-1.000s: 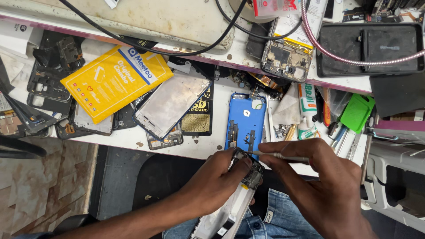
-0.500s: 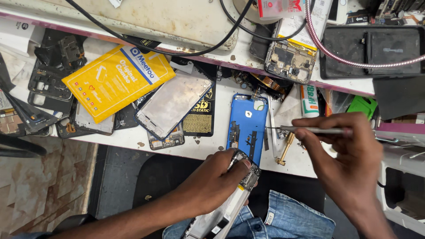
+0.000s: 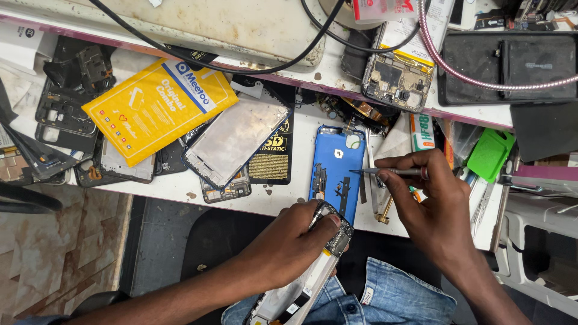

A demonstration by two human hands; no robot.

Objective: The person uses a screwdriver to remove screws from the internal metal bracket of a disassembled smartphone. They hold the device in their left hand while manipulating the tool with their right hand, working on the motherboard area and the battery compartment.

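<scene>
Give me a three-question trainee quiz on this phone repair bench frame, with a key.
1. True or false: the right hand holds a thin metal tool whose tip is over the blue back cover.
2. What does the left hand grip?
A. the yellow packet
B. the opened phone
C. the green plastic piece
3. Fill in: the yellow packet lies to the ____ of the blue back cover in the picture.

Key:
1. True.
2. B; the hand holds it below the bench edge, above the lap.
3. Left.
</scene>
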